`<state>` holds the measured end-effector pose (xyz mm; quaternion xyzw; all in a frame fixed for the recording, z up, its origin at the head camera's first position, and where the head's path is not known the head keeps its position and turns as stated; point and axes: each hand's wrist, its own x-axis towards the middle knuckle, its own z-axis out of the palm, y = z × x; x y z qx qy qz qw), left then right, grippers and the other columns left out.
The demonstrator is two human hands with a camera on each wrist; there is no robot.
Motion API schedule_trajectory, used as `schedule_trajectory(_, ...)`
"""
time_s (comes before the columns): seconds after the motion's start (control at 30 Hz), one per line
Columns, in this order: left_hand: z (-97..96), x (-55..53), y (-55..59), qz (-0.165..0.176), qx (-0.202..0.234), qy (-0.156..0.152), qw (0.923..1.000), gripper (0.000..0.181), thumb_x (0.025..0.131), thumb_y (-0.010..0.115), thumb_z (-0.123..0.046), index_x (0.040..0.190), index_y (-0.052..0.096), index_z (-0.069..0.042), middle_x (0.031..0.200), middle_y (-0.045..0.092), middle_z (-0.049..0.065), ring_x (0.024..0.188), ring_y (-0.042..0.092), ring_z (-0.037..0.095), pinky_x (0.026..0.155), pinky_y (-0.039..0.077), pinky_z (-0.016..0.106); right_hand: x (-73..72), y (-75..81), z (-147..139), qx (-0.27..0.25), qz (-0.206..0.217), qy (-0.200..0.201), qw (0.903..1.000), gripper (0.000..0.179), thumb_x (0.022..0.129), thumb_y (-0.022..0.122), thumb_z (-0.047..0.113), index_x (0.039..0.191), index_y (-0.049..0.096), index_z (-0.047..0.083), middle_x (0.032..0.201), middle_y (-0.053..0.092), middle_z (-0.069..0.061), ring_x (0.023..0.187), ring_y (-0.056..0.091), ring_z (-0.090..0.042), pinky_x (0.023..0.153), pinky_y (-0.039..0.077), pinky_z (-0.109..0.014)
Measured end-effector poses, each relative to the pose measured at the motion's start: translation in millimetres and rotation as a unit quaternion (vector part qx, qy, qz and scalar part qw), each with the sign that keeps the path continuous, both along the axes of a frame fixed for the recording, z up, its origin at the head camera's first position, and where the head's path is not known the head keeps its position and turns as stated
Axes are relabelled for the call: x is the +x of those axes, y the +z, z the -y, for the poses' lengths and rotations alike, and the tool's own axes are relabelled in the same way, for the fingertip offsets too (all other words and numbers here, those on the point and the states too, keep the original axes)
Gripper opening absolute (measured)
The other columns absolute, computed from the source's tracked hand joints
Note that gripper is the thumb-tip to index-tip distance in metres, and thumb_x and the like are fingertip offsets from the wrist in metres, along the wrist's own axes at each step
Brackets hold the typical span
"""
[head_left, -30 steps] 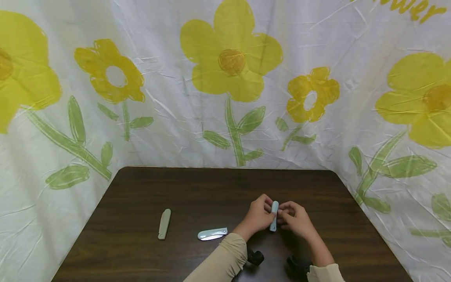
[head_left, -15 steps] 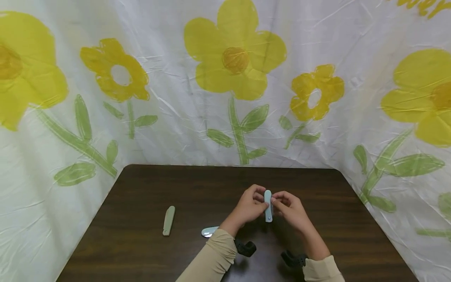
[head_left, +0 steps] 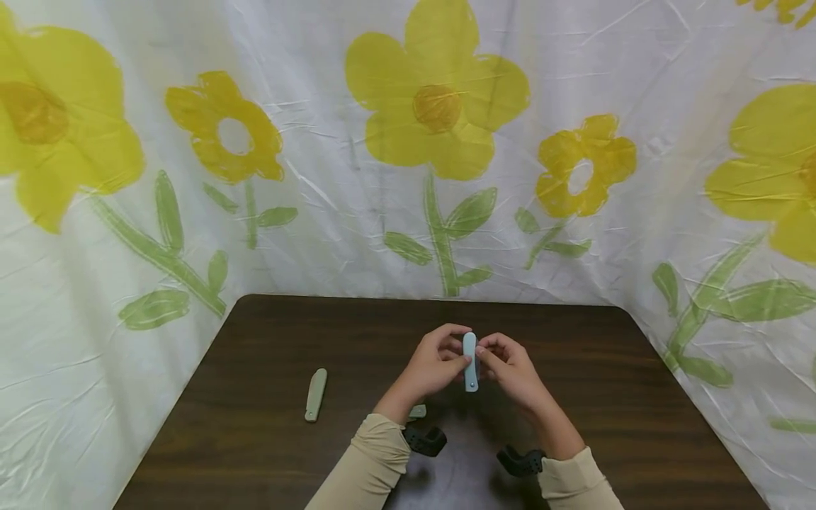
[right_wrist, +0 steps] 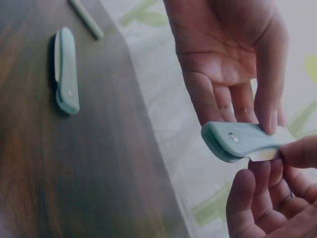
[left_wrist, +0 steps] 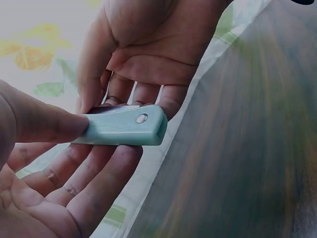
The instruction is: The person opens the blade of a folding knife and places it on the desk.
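Observation:
A pale blue-green folding knife (head_left: 470, 362) is held up between both hands, over the back part of the table. My left hand (head_left: 431, 361) grips its handle (left_wrist: 124, 126) between thumb and fingers. With thumb and fingertips my right hand (head_left: 510, 368) pinches the blade (right_wrist: 265, 154), which shows partly out of the handle's slot in the right wrist view. The pivot end of the handle points toward the person. Another blue-green folding knife (right_wrist: 67, 72) lies on the table, mostly hidden behind the left wrist in the head view.
A light green folding knife (head_left: 315, 395) lies on the dark wooden table (head_left: 255, 453), to the left. Black wrist cameras (head_left: 426, 440) hang under both forearms. A white curtain (head_left: 319, 212) printed with yellow flowers surrounds the table's back and sides.
Both hands have moved left and upward in the head view with the knife between them. The left wrist now covers most of the second blue-green knife. The head view has shifted slightly.

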<state>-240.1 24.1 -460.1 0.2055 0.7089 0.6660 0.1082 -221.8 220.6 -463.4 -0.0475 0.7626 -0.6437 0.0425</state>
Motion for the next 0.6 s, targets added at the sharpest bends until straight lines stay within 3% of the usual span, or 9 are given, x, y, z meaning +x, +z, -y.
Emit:
schedule_trajectory(0.2,10.5,3.2,2.0,-0.007,0.014,0.007,0.9999,0.041,0.100,0.069,0.000,0.140,0.062,-0.008,0.113,0.071,0.020,0.089,0.072,0.016,0.078,0.064,0.056,1.8,3.8,11.7,0.010,-0.008,0.008,0.9999,0.020,0.112,0.053,0.011,0.120,0.054,-0.007,0.102,0.065,-0.007,0.089,0.066,-0.014,0.079,0.060,-0.033)
schedule_trajectory(0.37,19.0,5.9,4.4,-0.010,0.034,0.021,0.9991,0.041,0.100,0.068,0.000,0.140,0.061,-0.009,0.114,0.070,0.023,0.091,0.073,0.020,0.080,0.063,0.056,2.0,6.6,21.8,-0.011,-0.012,-0.003,0.9999,0.017,0.112,0.051,0.010,0.119,0.052,-0.006,0.100,0.061,-0.009,0.089,0.065,-0.015,0.078,0.060,-0.031)
schedule_trajectory(0.6,28.6,9.5,9.3,-0.021,0.042,0.044,0.9979,0.041,0.100,0.069,0.000,0.139,0.061,-0.007,0.113,0.069,0.024,0.089,0.073,0.020,0.072,0.063,0.037,3.5,9.8,37.1,-0.035,-0.028,-0.029,0.9986,0.016,0.111,0.053,0.007,0.117,0.054,-0.007,0.097,0.061,-0.008,0.085,0.065,-0.018,0.076,0.061,-0.035)
